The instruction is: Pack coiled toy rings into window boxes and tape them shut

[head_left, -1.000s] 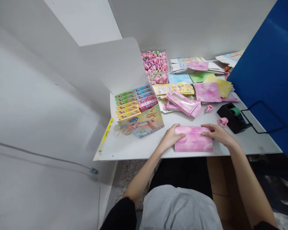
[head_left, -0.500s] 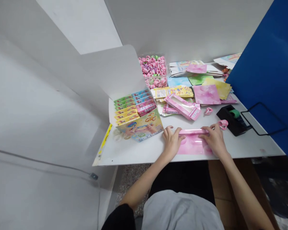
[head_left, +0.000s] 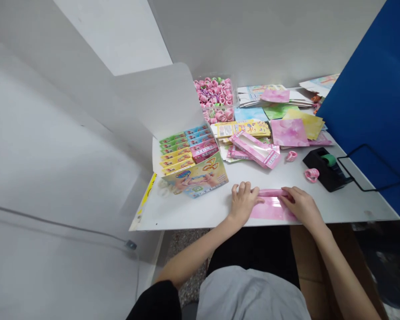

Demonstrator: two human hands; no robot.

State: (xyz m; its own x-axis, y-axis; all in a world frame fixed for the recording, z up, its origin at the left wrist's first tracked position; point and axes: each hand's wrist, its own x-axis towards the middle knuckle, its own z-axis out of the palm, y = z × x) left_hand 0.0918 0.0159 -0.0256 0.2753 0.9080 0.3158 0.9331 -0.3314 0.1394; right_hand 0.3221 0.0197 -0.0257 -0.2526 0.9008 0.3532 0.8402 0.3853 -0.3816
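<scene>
A pink patterned sheet (head_left: 272,210) lies at the table's front edge, its far edge folded over into a narrow strip. My left hand (head_left: 243,202) pinches the left end of that fold, fingers bent over it. At the right end, my right hand (head_left: 300,205) grips the same fold between thumb and fingers. Beyond my right hand, a pink striped coil ring (head_left: 311,175) rests on the table, and a second ring (head_left: 291,156) sits farther back. An open-windowed pink box (head_left: 255,149) lies behind the sheet.
A display box (head_left: 203,178) of colourful small boxes stands left. Behind it is a clear tub (head_left: 235,95) of coil rings. Coloured cards (head_left: 290,132) and flat cartons (head_left: 250,129) are piled at the back. A black tape dispenser (head_left: 326,171) stands right, beside a blue panel (head_left: 370,102).
Both hands have moved slightly nearer the table's front edge, rolling the sheet's far edge over. My right hand has moved away from the nearer ring, which now shows fully.
</scene>
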